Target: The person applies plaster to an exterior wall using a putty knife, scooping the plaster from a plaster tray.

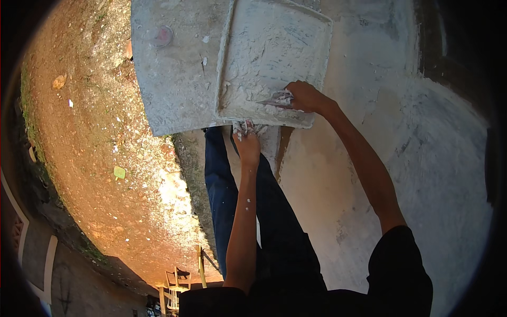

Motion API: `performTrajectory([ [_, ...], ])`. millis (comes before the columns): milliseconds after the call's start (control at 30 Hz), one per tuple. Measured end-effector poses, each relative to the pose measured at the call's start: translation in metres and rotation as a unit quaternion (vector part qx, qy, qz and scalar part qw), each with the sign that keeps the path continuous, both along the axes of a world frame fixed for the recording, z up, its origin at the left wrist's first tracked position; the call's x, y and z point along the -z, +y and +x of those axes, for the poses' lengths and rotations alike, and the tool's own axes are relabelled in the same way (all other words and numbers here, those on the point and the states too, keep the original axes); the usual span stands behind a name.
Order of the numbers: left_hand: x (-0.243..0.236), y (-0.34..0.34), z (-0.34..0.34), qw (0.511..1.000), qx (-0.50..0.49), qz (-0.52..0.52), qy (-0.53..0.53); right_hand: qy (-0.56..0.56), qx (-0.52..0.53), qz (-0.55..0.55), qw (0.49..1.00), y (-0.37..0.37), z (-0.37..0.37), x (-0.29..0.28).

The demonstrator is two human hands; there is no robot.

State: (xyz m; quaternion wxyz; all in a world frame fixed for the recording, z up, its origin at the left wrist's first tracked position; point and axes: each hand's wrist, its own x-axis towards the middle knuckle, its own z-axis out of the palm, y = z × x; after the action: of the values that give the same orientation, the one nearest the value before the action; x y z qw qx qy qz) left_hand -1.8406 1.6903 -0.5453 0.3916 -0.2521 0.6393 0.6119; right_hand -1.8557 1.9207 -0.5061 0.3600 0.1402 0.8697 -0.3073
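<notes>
A shallow rectangular tray, coated inside with wet off-white paste, rests on a worn grey board. My right hand grips a flat metal scraper, its blade smeared with paste, inside the tray's lower part. My left hand is at the tray's near rim, its fingers bent and caked with white paste; what they hold, if anything, is too small to make out.
A small cup with pink inside is on the board. Reddish dirt lies left, holding a yellow-green piece, with a wooden chair at lower left. A pale, stained concrete surface extends right. My dark-trousered legs are below the tray.
</notes>
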Motion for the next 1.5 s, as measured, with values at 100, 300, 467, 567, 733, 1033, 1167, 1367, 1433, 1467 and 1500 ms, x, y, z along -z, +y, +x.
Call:
performTrajectory([
  [100,-0.008,0.007,0.001,1.0,-0.02,-0.022,0.004,0.019,0.002,0.037,0.999,-0.014,0.012,-0.006],
  [300,0.009,-0.004,0.004,0.999,-0.003,-0.036,0.022,0.082,0.027,0.049,0.995,-0.029,-0.001,0.013],
  [467,0.008,0.002,0.008,0.996,0.005,-0.075,0.044,-0.006,0.018,-0.161,0.987,-0.001,-0.018,0.029],
  [567,0.009,0.009,0.01,0.998,0.022,-0.004,0.05,-0.101,-0.014,-0.198,0.975,0.018,-0.023,0.051],
  [733,0.001,0.0,0.005,0.999,-0.009,-0.042,0.018,-0.051,0.015,-0.148,0.988,-0.004,-0.035,0.027],
  [1033,-0.041,0.015,-0.015,0.993,0.076,-0.088,-0.007,-0.026,0.077,0.026,0.996,-0.011,-0.047,0.024],
  [1167,-0.048,0.009,-0.023,0.987,0.112,-0.114,-0.005,-0.02,0.054,-0.042,0.997,-0.014,-0.061,0.025],
  [1367,-0.056,0.014,-0.024,0.986,0.133,-0.105,-0.009,-0.02,-0.014,-0.078,0.997,-0.005,-0.062,0.036],
  [1433,-0.054,0.013,-0.025,0.987,0.124,-0.104,0.004,-0.032,-0.016,-0.083,0.996,-0.009,-0.066,0.034],
  [1467,-0.054,0.009,-0.026,0.983,0.143,-0.119,0.003,-0.071,-0.003,-0.085,0.994,-0.012,-0.066,0.032],
  [1500,-0.054,0.011,-0.026,0.978,0.162,-0.13,0.002,-0.109,0.009,-0.082,0.991,-0.009,-0.065,0.031],
])
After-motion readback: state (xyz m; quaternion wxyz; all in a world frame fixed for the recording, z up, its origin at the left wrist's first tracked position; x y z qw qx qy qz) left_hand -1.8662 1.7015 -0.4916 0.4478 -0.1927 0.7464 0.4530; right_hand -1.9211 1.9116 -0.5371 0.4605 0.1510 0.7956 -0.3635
